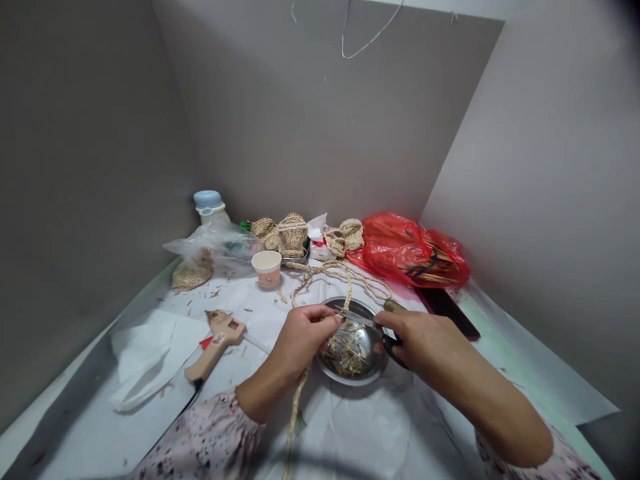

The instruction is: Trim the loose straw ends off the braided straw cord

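My left hand pinches a braided straw cord above a round metal bowl. One length of the cord trails down toward me and another runs back over the table in loose loops. In my right hand is a pair of scissors with dark handles, its blades pointing left and lying close to the cord by my left fingertips. Whether the blades touch the cord I cannot tell. Straw clippings lie in the bowl under both hands.
A glue gun and crumpled white paper lie at left. Behind stand a paper cup, a blue-lidded bottle and woven straw pieces. A red plastic bag and a dark phone are at right. Grey walls enclose the table.
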`<state>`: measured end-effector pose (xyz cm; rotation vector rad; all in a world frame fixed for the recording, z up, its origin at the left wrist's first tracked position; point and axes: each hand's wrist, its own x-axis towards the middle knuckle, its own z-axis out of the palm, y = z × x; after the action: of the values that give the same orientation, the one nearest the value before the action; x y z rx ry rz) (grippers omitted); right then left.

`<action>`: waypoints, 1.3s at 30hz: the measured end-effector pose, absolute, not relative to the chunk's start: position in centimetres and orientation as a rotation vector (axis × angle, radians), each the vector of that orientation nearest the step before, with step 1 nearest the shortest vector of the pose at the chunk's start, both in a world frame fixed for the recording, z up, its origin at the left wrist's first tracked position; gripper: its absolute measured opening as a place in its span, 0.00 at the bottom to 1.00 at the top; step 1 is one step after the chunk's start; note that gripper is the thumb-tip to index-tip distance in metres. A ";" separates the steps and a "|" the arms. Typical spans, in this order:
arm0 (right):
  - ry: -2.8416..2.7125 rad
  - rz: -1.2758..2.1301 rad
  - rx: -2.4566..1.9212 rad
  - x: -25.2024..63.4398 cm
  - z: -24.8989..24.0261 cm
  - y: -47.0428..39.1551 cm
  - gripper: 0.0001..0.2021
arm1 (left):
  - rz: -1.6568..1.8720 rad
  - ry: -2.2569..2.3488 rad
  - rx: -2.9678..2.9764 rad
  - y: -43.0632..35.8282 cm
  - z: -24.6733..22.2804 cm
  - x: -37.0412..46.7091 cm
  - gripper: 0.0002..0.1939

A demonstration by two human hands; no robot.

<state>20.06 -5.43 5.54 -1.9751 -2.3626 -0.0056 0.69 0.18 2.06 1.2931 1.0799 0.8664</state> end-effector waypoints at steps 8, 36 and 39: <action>-2.365 0.020 -1.931 20.3 5.8 -5.5 0.09 | 0.863 1.063 1.283 0.1 2.3 0.7 0.10; -2.347 -0.058 -2.053 20.2 6.1 -5.8 0.07 | 0.858 1.150 1.282 0.5 1.7 0.8 0.09; -2.362 -0.077 -2.075 19.9 6.2 -6.0 0.08 | 0.856 1.176 1.313 0.6 1.8 0.9 0.09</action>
<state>19.89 -5.95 6.21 -2.0748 -2.3621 -0.0772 0.86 0.61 1.81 1.3127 1.1763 0.8562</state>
